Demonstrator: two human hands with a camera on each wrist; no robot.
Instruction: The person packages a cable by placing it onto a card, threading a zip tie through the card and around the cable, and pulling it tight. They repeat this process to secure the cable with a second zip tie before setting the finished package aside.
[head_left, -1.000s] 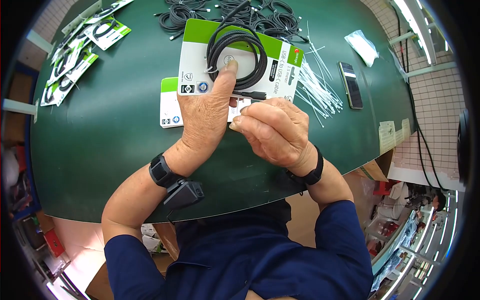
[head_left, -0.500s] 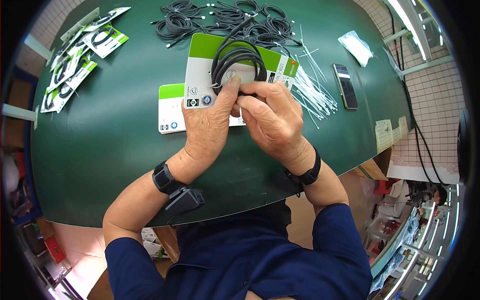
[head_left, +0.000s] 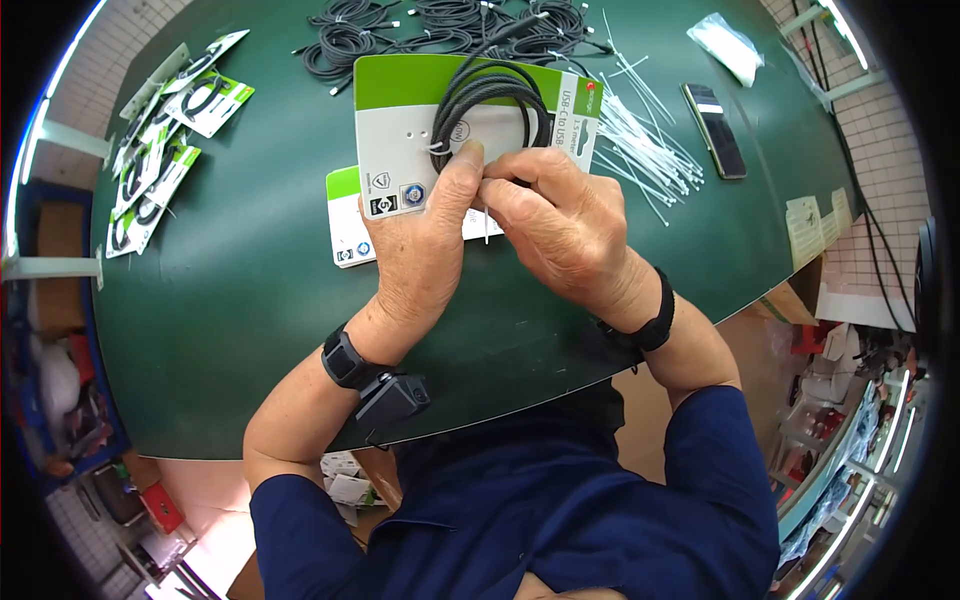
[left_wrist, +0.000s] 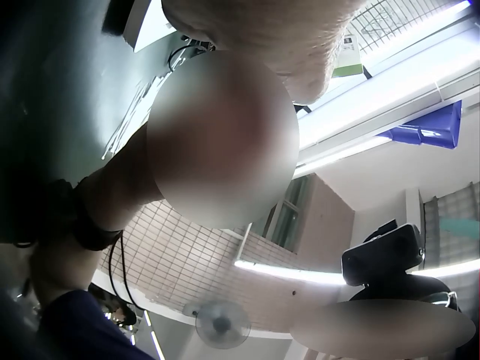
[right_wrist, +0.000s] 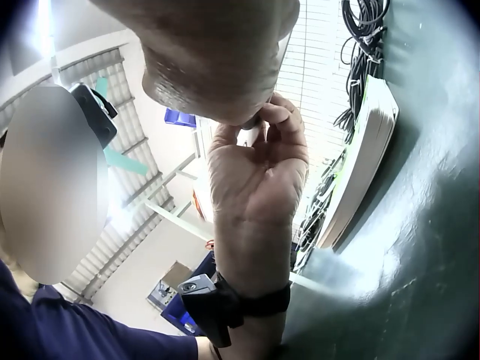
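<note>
Over a dark green table [head_left: 220, 300], the left hand [head_left: 425, 240] grips a green-and-white cardboard packaging card [head_left: 400, 130], its thumb pinning a coiled black braided cable [head_left: 490, 90] on the card's face. At the card's near edge, the right hand [head_left: 560, 230] pinches a thin white plastic cable tie [head_left: 487, 228]. Right of the card lies a crumpled clear plastic bag [head_left: 728, 45]; its contents cannot be made out.

The person wears navy sleeves [head_left: 720, 470] and black wrist straps [head_left: 343, 360].

Fingers [head_left: 522, 166] hide the cable coil [head_left: 492, 75] partly.
</note>
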